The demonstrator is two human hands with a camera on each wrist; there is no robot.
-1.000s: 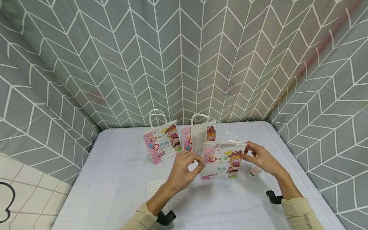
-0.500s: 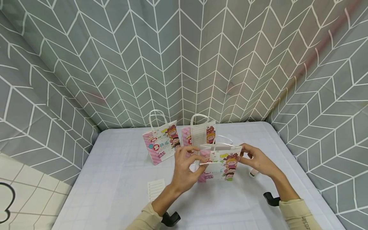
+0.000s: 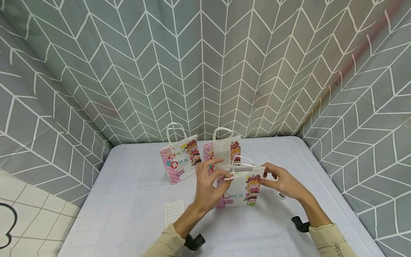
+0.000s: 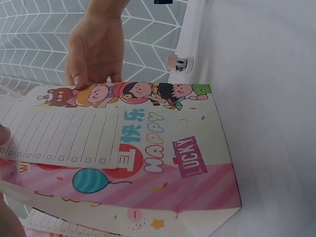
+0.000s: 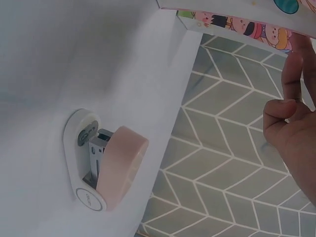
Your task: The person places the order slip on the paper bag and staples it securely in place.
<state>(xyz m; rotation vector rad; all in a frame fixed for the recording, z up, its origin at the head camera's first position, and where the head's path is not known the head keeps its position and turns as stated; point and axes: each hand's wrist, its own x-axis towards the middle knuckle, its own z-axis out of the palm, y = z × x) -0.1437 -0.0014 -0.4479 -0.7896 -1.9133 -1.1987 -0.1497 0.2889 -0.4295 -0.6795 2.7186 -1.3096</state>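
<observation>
In the head view my left hand (image 3: 207, 189) pinches a white lined checklist sheet (image 4: 64, 133) near the top edge of a paper gift bag (image 3: 252, 189). The sheet lies over the bag's printed front, with its lines and small boxes facing out. My right hand (image 3: 284, 182) grips the bag's right side near the top between thumb and fingers. Cartoon figures, pink stripes and a LUCKY label decorate the bag, and its white handles stand up. In the left wrist view my left thumb (image 4: 4, 134) shows on the sheet; the fingers behind are hidden.
Two matching gift bags stand behind: one at left (image 3: 181, 160), the other in the middle (image 3: 236, 148) with a lined sheet on its front. Another checklist sheet (image 3: 174, 210) lies by my left forearm. A pink and white stapler (image 5: 121, 165) sits near the table's right edge.
Both hands have shifted the bag to the left and a little nearer. The sheet has come up against the bag's front, and more of the stapler is now covered by my right hand.
</observation>
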